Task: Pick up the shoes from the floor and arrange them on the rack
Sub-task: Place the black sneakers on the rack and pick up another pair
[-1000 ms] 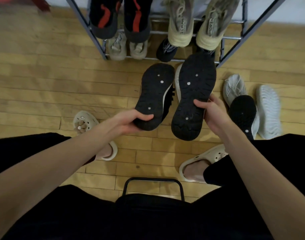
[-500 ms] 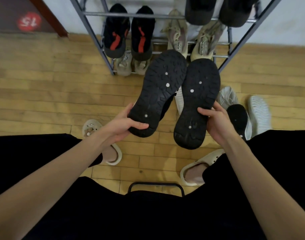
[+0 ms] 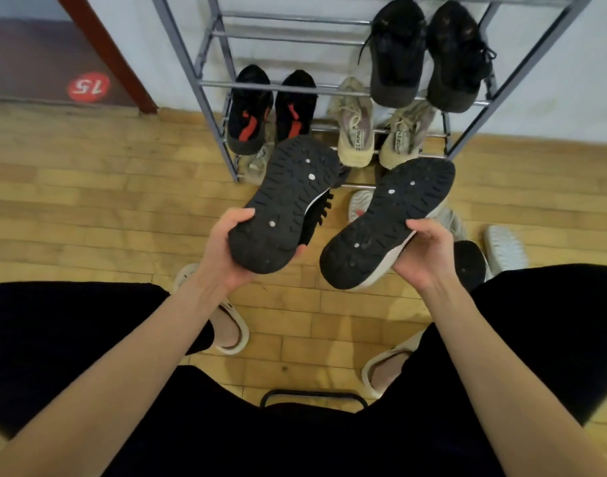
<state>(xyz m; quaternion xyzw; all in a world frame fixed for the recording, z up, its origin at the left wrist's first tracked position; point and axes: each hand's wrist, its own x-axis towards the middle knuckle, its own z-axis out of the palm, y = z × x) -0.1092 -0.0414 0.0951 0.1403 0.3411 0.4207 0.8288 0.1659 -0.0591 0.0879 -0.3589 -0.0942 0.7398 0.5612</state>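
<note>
My left hand (image 3: 222,256) grips the heel of a black sneaker (image 3: 288,201), its black sole facing me. My right hand (image 3: 427,256) holds the matching black sneaker (image 3: 388,222) by its heel, sole up, white midsole edge showing. Both shoes hang in the air in front of the metal shoe rack (image 3: 205,94), toes pointing at it. The rack carries a black pair (image 3: 429,53) on an upper shelf, a black-and-red pair (image 3: 271,108) and a beige pair (image 3: 377,132) lower down. Several shoes remain on the floor at the right, among them a white one (image 3: 505,249).
Wooden floor all around. A dark door frame (image 3: 109,53) and a red "15" marker (image 3: 88,87) lie at the left. My feet in cream slippers (image 3: 233,325) rest on the floor, and a black stool bar (image 3: 312,395) sits between my legs.
Both hands have lifted the two black sneakers higher and spread them apart. The view has tilted up, showing more of the rack's upper shelves.
</note>
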